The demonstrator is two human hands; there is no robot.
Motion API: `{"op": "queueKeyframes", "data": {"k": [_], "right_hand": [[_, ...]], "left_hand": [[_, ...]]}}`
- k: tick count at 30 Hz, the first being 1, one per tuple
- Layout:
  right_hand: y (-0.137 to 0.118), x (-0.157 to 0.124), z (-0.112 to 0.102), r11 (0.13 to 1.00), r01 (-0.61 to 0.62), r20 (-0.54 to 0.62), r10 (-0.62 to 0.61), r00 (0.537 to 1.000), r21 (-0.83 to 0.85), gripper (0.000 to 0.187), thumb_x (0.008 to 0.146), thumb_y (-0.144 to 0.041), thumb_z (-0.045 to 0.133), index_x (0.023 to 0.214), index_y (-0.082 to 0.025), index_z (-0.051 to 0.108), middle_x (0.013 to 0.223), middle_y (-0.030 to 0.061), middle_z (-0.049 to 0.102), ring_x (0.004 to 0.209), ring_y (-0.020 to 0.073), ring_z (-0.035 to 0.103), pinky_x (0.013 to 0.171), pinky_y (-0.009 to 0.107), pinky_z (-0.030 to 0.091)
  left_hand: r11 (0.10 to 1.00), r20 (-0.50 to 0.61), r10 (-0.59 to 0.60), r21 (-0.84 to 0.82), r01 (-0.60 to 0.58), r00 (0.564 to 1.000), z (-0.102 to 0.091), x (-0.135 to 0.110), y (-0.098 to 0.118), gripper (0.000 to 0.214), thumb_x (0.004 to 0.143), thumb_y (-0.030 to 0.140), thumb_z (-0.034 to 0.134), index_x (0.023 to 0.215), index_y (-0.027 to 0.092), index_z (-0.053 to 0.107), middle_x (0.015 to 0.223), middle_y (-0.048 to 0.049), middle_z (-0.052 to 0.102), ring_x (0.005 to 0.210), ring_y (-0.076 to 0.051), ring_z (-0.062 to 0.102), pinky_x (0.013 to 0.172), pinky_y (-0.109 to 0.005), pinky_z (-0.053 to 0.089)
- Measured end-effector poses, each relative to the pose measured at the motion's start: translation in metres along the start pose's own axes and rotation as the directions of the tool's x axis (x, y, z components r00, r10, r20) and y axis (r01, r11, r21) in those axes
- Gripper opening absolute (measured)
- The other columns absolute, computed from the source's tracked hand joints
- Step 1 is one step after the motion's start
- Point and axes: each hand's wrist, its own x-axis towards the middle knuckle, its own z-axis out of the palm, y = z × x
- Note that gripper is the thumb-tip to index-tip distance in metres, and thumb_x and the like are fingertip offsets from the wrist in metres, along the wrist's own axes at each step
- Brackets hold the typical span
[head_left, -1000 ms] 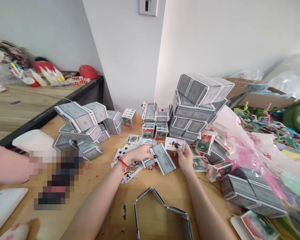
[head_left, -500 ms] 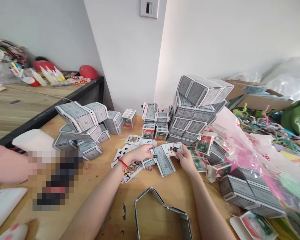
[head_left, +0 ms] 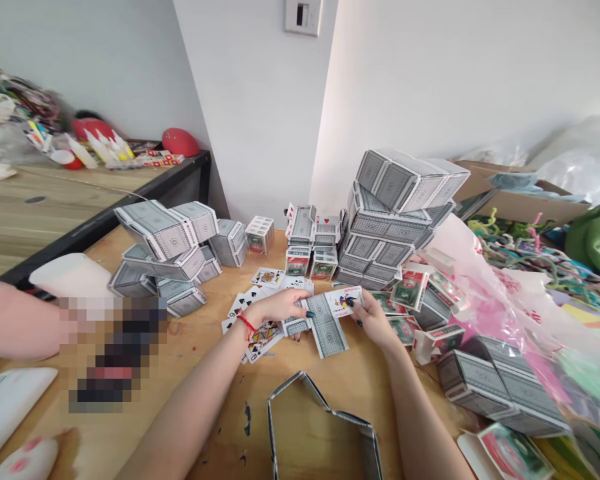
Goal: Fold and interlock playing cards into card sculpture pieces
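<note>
My left hand (head_left: 276, 306), with a red string at the wrist, rests curled on a folded strip of grey-backed playing cards (head_left: 325, 326) and pins it to the wooden table. My right hand (head_left: 376, 319) pinches a face-up joker card (head_left: 344, 301) and holds it against the strip's upper end. Loose face-up cards (head_left: 260, 333) lie spread under and beside my left hand.
Blocks made of grey cards stand piled at the left (head_left: 163, 248) and in a tall stack at the back (head_left: 397, 213). A bent card frame (head_left: 320, 427) lies near the front edge. Card boxes (head_left: 410, 290) and pink plastic (head_left: 480, 293) crowd the right. Another person's pink sleeve (head_left: 15, 320) reaches in from the left.
My right hand has carried the joker card left and down, from apart to against the grey strip. My left hand has stayed on the strip.
</note>
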Motion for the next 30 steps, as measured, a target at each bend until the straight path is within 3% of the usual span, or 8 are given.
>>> {"op": "queueKeyframes", "data": {"k": [6, 14, 19, 26, 30], "right_hand": [[-0.004, 0.000, 0.005, 1.000, -0.012, 0.002, 0.012, 1.000, 0.027, 0.026, 0.077, -0.042, 0.055, 0.089, -0.019, 0.050, 0.061, -0.0034, 0.044, 0.049, 0.0089, 0.032, 0.045, 0.022, 0.029], [-0.012, -0.002, 0.014, 1.000, -0.021, 0.020, 0.021, 1.000, 0.015, 0.024, 0.077, -0.040, 0.053, 0.089, -0.019, 0.049, 0.059, -0.0042, 0.042, 0.047, 0.0088, 0.029, 0.044, 0.022, 0.026], [-0.012, -0.001, 0.018, 0.996, -0.060, 0.029, 0.058, 0.998, 0.070, 0.023, 0.075, -0.040, 0.054, 0.087, -0.020, 0.049, 0.057, -0.0059, 0.037, 0.045, 0.0084, 0.026, 0.043, 0.022, 0.024], [0.000, 0.002, 0.022, 0.998, -0.062, 0.046, 0.060, 0.997, 0.032, 0.021, 0.075, -0.039, 0.054, 0.080, -0.020, 0.049, 0.059, -0.0036, 0.043, 0.050, 0.0100, 0.032, 0.044, 0.022, 0.026], [0.004, 0.002, 0.024, 0.990, -0.102, 0.093, 0.093, 0.991, 0.098, 0.021, 0.075, -0.039, 0.055, 0.079, -0.020, 0.047, 0.060, -0.0050, 0.040, 0.048, 0.0087, 0.030, 0.044, 0.021, 0.026]], "left_hand": [[1.000, 0.001, 0.007, -0.005, -0.007, 1.000, -0.001, 0.003, -0.004, 0.041, 0.070, 0.032, 0.063, 0.107, 0.018, 0.053, 0.088, -0.0086, 0.065, 0.057, -0.017, 0.064, 0.052, -0.027, 0.050], [0.996, -0.018, 0.061, 0.068, -0.059, 0.998, -0.002, 0.006, -0.004, 0.035, 0.070, 0.027, 0.063, 0.103, 0.016, 0.056, 0.083, -0.0062, 0.066, 0.059, -0.017, 0.064, 0.056, -0.027, 0.050], [0.998, -0.025, 0.056, 0.015, -0.056, 0.998, -0.001, 0.005, -0.005, 0.036, 0.069, 0.028, 0.062, 0.103, 0.017, 0.058, 0.089, -0.0089, 0.065, 0.056, -0.019, 0.064, 0.053, -0.030, 0.050], [0.997, -0.042, 0.061, 0.054, -0.059, 0.997, 0.000, 0.007, -0.006, 0.034, 0.069, 0.026, 0.062, 0.101, 0.018, 0.059, 0.083, -0.0064, 0.066, 0.055, -0.018, 0.064, 0.055, -0.029, 0.051], [0.998, -0.033, 0.046, 0.035, -0.045, 0.998, 0.000, 0.008, -0.007, 0.033, 0.068, 0.026, 0.063, 0.100, 0.017, 0.058, 0.083, -0.0067, 0.065, 0.055, -0.017, 0.063, 0.052, -0.028, 0.050]]}}
